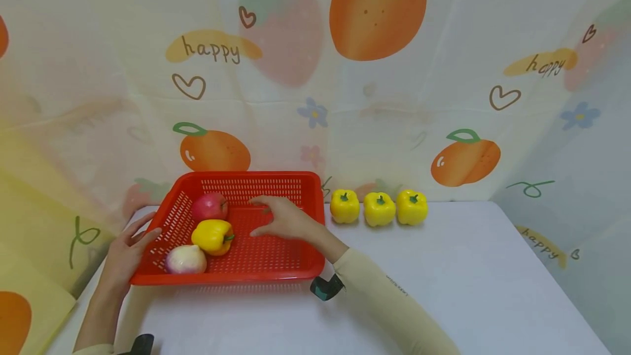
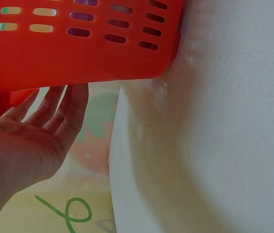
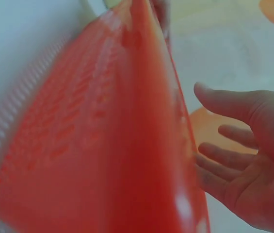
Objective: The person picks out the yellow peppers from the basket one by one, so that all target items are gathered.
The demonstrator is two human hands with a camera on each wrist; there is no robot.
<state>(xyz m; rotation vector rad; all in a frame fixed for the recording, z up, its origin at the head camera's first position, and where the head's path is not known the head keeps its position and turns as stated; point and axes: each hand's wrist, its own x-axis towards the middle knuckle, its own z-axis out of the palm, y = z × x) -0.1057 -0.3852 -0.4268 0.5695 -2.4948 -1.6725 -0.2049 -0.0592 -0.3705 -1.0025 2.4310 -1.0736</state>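
Note:
A red plastic basket (image 1: 227, 277) with slotted walls stands on the table. Inside it, along the left side, lie a red apple (image 1: 210, 207), a yellow bell pepper (image 1: 213, 237) and a white-and-purple round vegetable (image 1: 186, 259), perhaps a turnip or an onion. At the basket's left end, my left hand (image 1: 125, 253) holds the rim; the left wrist view shows its fingers (image 2: 73, 114) beneath the rim's edge. Over the basket's right half reaches my right hand (image 1: 285, 221), thumb and fingers spread apart with nothing between them. The right wrist view shows this hand (image 3: 253, 165) beyond the basket wall.
Three yellow bell peppers, a left one (image 1: 344, 206), a middle one (image 1: 379, 209) and a right one (image 1: 411, 207), stand in a row right of the basket near the table's back edge. A fruit-printed cloth (image 1: 374, 125) hangs behind the white table (image 1: 468, 267).

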